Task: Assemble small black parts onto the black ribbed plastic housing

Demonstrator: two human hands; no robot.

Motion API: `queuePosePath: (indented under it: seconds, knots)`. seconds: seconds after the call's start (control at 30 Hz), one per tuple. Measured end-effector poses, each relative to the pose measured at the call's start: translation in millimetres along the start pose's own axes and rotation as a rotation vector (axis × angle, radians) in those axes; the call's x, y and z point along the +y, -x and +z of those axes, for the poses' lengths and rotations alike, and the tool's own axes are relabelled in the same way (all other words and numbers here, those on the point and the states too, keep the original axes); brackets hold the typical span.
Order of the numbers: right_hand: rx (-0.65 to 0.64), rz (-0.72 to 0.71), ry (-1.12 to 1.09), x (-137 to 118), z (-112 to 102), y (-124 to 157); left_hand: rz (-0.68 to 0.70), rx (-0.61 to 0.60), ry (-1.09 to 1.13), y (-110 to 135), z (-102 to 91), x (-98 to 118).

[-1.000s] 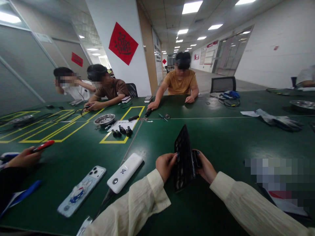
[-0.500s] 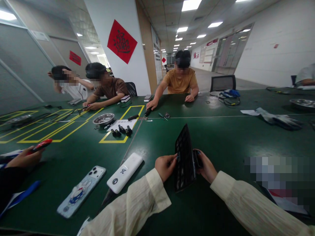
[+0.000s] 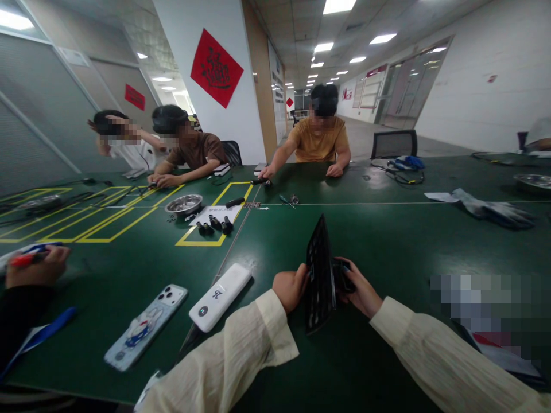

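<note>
Upright above the table, a thin black rectangular panel [image 3: 319,269] is seen nearly edge-on. My left hand [image 3: 289,289] is closed on its left side, thumb towards the panel. On the other side my right hand [image 3: 362,291] has its fingers wrapped round a small dark block-like part [image 3: 342,275] against the panel's back. Whether the two are joined I cannot tell. To the left of my left hand lie a white power bank [image 3: 220,298] marked 26 and a phone [image 3: 146,327] in a pale case with a cartoon rabbit.
Several black cylindrical parts [image 3: 215,225] lie near a metal bowl [image 3: 184,205]. A glove [image 3: 491,209] rests at the right. A co-worker's hand [image 3: 37,269] holds something red at the left edge. Across the table another person's hand [image 3: 267,172] grips a dark tool.
Both my hands keep their grip on the panel, which has barely shifted. The co-worker's hand at left has turned its red tool. Across the table, a person's hand has lifted the dark tool.
</note>
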State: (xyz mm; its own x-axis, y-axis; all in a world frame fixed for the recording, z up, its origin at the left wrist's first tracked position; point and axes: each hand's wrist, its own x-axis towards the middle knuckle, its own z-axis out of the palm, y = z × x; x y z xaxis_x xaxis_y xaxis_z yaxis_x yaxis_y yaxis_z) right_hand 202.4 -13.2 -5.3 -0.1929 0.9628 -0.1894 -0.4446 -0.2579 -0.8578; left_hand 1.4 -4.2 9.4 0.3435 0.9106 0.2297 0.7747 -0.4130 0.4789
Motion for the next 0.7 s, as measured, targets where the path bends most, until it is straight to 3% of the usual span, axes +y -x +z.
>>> queuePosePath:
  seconds: [0.17,0.37,0.7]
  knots:
    - [-0.030,0.033,0.013,-6.1,2.8,5.1,-0.005,-0.019,-0.041,-0.5,4.5,-2.2]
    - [-0.009,0.191,0.002,-12.7,8.6,12.6,0.095,-0.076,-0.074,4.8,-0.5,0.4]
    - [0.127,0.027,0.037,0.1,16.4,18.4,0.131,-0.122,-0.021,5.5,-3.8,2.6]
